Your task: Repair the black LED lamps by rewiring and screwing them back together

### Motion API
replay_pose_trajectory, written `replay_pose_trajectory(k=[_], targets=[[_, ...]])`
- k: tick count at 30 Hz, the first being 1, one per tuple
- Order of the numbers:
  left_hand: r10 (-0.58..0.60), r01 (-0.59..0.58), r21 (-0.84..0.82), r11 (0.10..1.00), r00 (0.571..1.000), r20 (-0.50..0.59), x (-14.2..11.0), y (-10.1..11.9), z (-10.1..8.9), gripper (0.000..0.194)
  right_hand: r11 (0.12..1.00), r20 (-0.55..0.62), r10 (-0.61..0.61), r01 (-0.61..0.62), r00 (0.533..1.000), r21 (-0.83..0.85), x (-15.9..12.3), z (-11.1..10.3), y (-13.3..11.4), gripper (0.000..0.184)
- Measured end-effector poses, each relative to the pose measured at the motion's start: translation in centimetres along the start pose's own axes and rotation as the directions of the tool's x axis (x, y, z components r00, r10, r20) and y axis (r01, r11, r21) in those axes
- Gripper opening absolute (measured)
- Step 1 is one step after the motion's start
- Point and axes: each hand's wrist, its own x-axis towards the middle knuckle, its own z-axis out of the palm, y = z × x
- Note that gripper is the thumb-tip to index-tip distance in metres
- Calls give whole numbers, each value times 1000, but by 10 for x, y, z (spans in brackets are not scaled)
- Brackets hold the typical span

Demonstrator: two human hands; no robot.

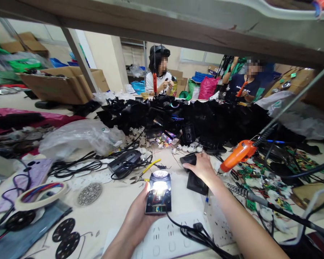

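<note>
My left hand (pixel 137 212) is wrapped round a small black lit lamp unit (pixel 158 205) with a bright white light glowing inside and wires showing at its near end. A black cable (pixel 175 222) runs from it towards a plugged bundle on the table. Farther right, my right hand (pixel 203 167) has its fingers over a black plastic housing (pixel 187 160) and grips it. Another black plastic piece (pixel 196 184) lies just under that hand. Yellow-handled cutters (pixel 144 174) rest beyond the lamp unit.
An orange electric screwdriver (pixel 237 156) hangs at the right above green circuit boards (pixel 259 176). A soldering iron (pixel 255 198) lies below it. Black housings (pixel 205 118) are heaped at the back. Tape (pixel 40 196) sits left. Two people work across the table.
</note>
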Motion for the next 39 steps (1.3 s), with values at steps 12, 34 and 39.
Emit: replay_pose_trajectory(k=[12,34,39], targets=[[-9,10,-62,998,1000,16,0,4,11,34,999,78,43,-44,996,7,7,1,5,70],[-82,89,-106,990,994,72,3,6,12,33,991,36,8,-13,999,135,5,1,14,80],[-71,81,-121,989,994,81,5,4,9,36,985,-46,-123,128,991,119,-1,-6,6,83]])
